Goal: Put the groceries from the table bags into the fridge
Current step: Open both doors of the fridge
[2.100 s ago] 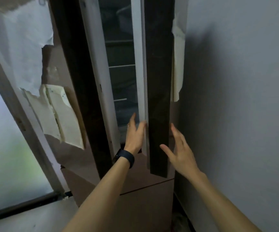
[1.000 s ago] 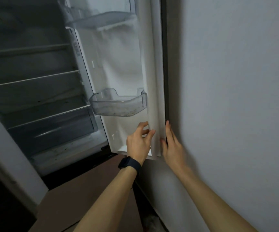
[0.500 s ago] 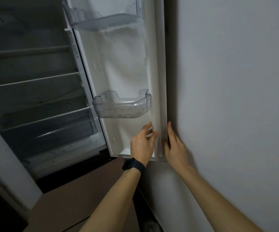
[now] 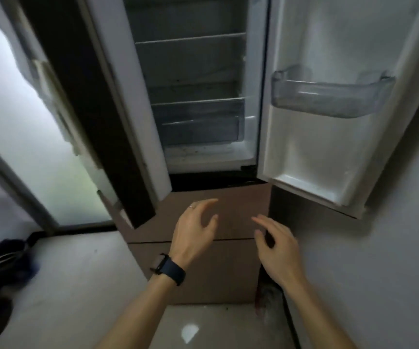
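The fridge (image 4: 196, 102) stands in front of me with both upper doors swung open. Its dark shelves hold nothing that I can see. The right door (image 4: 311, 137) lies back against the wall and carries a clear door bin (image 4: 329, 96). The left door (image 4: 118, 137) hangs partly open, dark edge toward me. My left hand (image 4: 194, 233), with a dark watch on the wrist, hovers with loose fingers in front of the brown lower drawer fronts (image 4: 228, 215). My right hand (image 4: 276, 245) hovers beside it, fingers relaxed. Neither hand holds or touches anything. No groceries or bags are in view.
A grey wall (image 4: 379, 260) runs close along the right, behind the open door. A frosted window or glass door (image 4: 27, 147) is at the left. A dark blurred object (image 4: 4, 258) lies on the pale floor at the lower left.
Both hands have let go of the right door's edge and dropped back in front of the lower drawers. The view has swung left, showing both doors open.
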A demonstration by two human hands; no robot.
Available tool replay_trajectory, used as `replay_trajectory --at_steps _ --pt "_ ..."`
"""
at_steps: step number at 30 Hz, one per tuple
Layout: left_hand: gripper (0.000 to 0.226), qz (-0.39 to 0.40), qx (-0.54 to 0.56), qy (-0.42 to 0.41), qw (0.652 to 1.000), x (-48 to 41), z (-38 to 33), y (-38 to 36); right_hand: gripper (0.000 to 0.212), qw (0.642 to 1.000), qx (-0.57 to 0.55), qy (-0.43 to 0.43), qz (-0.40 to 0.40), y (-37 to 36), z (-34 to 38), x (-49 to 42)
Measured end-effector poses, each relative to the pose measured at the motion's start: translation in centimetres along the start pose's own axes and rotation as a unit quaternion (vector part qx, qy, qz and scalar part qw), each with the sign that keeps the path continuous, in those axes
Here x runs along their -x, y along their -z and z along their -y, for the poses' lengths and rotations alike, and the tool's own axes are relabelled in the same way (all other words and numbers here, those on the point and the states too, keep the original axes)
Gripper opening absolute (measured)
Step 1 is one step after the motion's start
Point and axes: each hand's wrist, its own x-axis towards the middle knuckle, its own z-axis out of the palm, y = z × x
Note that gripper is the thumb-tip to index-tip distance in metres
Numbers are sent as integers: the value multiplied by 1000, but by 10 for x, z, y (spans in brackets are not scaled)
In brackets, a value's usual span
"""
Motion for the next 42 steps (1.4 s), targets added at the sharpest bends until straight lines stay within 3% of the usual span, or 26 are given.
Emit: replay_trajectory --at_steps 3,7,10,18,29,33,36,38,40,42 --pt "35 -98 -24 38 994 15 35 50 33 996 -41 40 67 -36 35 -18" --pt "32 -271 -29 61 960 15 52 120 37 980 -80 106 150 -80 95 -49" --pt "45 -320 -15 76 944 3 51 153 47 969 -114 124 179 -102 134 -75" --pt "83 -296 -39 89 950 -35 53 175 68 954 -231 123 148 -137 198 -140" --pt "87 -279 -32 73 957 -22 79 191 80 956 -234 143 106 -157 204 -119" --pt "91 -289 -82 95 949 6 103 222 76 950 -265 100 133 -177 202 -97" --pt "92 -315 -127 105 935 27 123 248 66 949 -216 159 168 -199 199 -79" --pt "87 -345 -222 84 908 39 138 266 66 945 -157 228 174 -217 202 -63" --pt "79 -358 -317 48 877 51 151 280 71 934 -82 316 143 -236 212 -47" --pt "66 -347 -326 26 879 57 159 290 75 917 -27 384 101 -256 226 -34"
